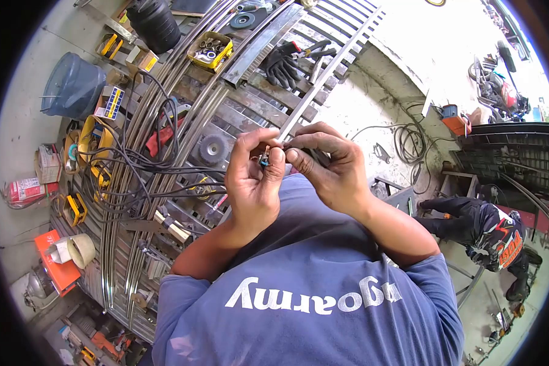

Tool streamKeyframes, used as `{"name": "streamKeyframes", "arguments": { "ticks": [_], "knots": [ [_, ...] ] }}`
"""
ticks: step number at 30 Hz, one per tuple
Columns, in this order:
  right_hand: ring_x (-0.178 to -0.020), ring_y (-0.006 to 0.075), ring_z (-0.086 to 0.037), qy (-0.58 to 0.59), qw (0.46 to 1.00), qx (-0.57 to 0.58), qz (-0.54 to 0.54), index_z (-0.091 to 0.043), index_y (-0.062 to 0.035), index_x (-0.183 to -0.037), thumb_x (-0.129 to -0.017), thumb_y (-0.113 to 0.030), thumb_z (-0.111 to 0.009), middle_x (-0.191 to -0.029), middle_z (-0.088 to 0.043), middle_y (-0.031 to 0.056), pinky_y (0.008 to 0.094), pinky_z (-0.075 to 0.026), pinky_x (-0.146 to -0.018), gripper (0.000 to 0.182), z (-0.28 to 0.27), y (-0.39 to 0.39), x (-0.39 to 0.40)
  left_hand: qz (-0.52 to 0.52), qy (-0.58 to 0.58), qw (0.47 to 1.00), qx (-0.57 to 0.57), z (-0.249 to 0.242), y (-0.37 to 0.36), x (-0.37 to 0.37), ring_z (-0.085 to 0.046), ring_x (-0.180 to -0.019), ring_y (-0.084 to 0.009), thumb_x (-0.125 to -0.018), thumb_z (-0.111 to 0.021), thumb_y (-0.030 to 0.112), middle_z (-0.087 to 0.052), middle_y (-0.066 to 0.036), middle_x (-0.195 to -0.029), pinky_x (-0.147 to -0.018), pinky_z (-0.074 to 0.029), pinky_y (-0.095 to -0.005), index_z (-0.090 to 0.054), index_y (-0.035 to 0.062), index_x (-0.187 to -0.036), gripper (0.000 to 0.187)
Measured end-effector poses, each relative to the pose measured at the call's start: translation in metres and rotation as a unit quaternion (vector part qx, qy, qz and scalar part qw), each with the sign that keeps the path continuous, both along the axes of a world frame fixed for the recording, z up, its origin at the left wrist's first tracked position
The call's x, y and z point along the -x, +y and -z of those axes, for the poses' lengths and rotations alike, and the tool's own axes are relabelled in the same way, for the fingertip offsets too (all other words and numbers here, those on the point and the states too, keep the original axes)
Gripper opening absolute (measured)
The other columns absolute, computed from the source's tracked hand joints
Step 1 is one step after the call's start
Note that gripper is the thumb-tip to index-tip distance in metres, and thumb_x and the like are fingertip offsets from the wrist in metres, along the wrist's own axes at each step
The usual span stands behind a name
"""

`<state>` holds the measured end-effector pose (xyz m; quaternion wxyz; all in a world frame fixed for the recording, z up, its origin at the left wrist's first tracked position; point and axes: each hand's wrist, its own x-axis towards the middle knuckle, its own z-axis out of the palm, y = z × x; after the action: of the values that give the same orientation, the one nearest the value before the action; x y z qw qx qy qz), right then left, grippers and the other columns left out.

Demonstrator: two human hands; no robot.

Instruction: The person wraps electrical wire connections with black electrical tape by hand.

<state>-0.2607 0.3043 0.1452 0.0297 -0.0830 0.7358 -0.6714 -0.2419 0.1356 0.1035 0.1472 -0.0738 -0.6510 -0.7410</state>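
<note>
Left hand (254, 183) pinches a small part (264, 160) (partly blue), right hand (337, 174) beside.

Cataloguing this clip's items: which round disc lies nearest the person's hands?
The grey disc, just left of the left hand in the view. The bluish disc lies farther off, near the top edge, past the yellow container.

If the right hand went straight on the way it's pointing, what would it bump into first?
Most likely the left hand, which holds a small part just ahead of the right hand. Whether the two hands touch is hard to judge.
</note>
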Motion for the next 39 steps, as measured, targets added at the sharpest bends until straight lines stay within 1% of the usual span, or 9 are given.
{"name": "streamKeyframes", "arguments": {
  "ticks": [2,6,12,14,19,24,26,32,39],
  "knots": [
    [-0.094,0.0177,-0.075,0.048,0.998,-0.044,-0.002,-0.085,-0.0002,-0.109,-0.098,-0.013,-0.092,-0.107,-0.076,0.0101,0.0333,-0.059,-0.079,0.019,0.0,0.003,0.003,-0.003,0.069,0.991,0.117,0.003,-0.01,0.0,-0.064,-0.118,-0.0162,-0.113,-0.069,0.001,-0.058,-0.012,-0.134,-0.101,-0.053,-0.0294,-0.068,0.0011,-0.131,0.018],
    [-0.09,0.0251,-0.075,0.116,0.986,-0.121,0.011,-0.086,-0.0034,-0.104,-0.094,-0.014,-0.094,-0.108,-0.076,0.0094,0.0377,-0.058,-0.079,0.017,-0.009,0.006,0.006,0.019,0.103,0.993,0.056,-0.001,-0.011,-0.002,-0.066,-0.111,-0.0174,-0.105,-0.082,0.002,-0.062,-0.012,-0.128,-0.087,-0.056,-0.0284,-0.072,0.0024,-0.117,0.016],
    [-0.096,0.0255,-0.071,0.296,0.93,-0.211,-0.061,-0.086,-0.0093,-0.106,-0.093,-0.015,-0.093,-0.11,-0.076,0.008,0.0386,-0.051,-0.088,0.016,-0.02,0.015,0.014,0.186,0.024,0.979,0.086,-0.024,-0.049,0.014,-0.071,-0.101,-0.0157,-0.106,-0.082,0.005,-0.066,-0.012,-0.121,-0.085,-0.059,-0.0287,-0.071,0.0023,-0.118,0.016],
    [-0.098,0.0267,-0.071,0.318,0.918,-0.224,-0.079,-0.086,-0.011,-0.106,-0.091,-0.017,-0.094,-0.111,-0.076,0.0065,0.0412,-0.049,-0.091,0.018,-0.022,0.016,0.016,0.235,-0.116,0.965,0.026,-0.054,-0.051,0.016,-0.074,-0.101,-0.0165,-0.107,-0.081,0.006,-0.07,-0.012,-0.118,-0.086,-0.061,-0.0305,-0.072,-0.001,-0.12,0.017],
    [-0.107,0.0261,-0.07,0.351,0.891,-0.265,-0.11,-0.082,-0.0137,-0.116,-0.091,-0.019,-0.093,-0.121,-0.074,0.0044,0.0436,-0.045,-0.099,0.028,-0.023,0.025,0.019,0.303,-0.065,0.903,0.296,-0.061,-0.07,0.027,-0.077,-0.105,-0.0143,-0.11,-0.075,0.001,-0.08,-0.01,-0.107,-0.092,-0.064,-0.0323,-0.064,-0.0023,-0.147,0.039],
    [-0.106,0.0267,-0.07,0.263,0.95,-0.161,-0.044,-0.079,-0.0124,-0.125,-0.093,-0.016,-0.091,-0.122,-0.074,0.0063,0.0433,-0.048,-0.097,0.034,-0.002,0.02,0.011,0.211,-0.137,0.968,0.013,-0.048,-0.049,0.013,-0.078,-0.099,-0.0138,-0.115,-0.068,0.002,-0.081,-0.007,-0.105,-0.091,-0.063,-0.0292,-0.066,0.0,-0.149,0.034],
    [-0.105,0.027,-0.07,0.318,0.93,-0.184,-0.031,-0.079,-0.0123,-0.125,-0.093,-0.015,-0.091,-0.122,-0.074,0.0066,0.0431,-0.049,-0.095,0.034,0.01,0.016,0.007,0.179,-0.136,0.973,-0.052,-0.04,-0.04,0.011,-0.076,-0.101,-0.0112,-0.117,-0.066,0.005,-0.081,-0.007,-0.109,-0.087,-0.061,-0.0266,-0.073,0.0015,-0.142,0.027],
    [-0.102,0.0262,-0.07,0.36,0.897,-0.255,-0.025,-0.078,-0.0124,-0.121,-0.095,-0.014,-0.087,-0.119,-0.073,0.0058,0.0443,-0.047,-0.098,0.027,0.003,0.01,0.004,0.078,0.088,0.96,0.252,-0.029,-0.028,0.018,-0.076,-0.092,-0.0167,-0.117,-0.063,0.001,-0.079,-0.011,-0.107,-0.084,-0.061,-0.0298,-0.075,0.0009,-0.14,0.026],
    [-0.103,0.0273,-0.071,0.351,0.877,-0.325,-0.042,-0.077,-0.0111,-0.118,-0.094,-0.015,-0.087,-0.116,-0.071,0.0072,0.0455,-0.046,-0.098,0.027,-0.013,0.015,0.01,0.07,0.035,0.968,0.24,-0.035,-0.027,0.017,-0.079,-0.087,-0.0222,-0.114,-0.066,0.004,-0.08,-0.018,-0.109,-0.074,-0.063,-0.0343,-0.078,-0.0014,-0.127,0.018]
  ]
}}
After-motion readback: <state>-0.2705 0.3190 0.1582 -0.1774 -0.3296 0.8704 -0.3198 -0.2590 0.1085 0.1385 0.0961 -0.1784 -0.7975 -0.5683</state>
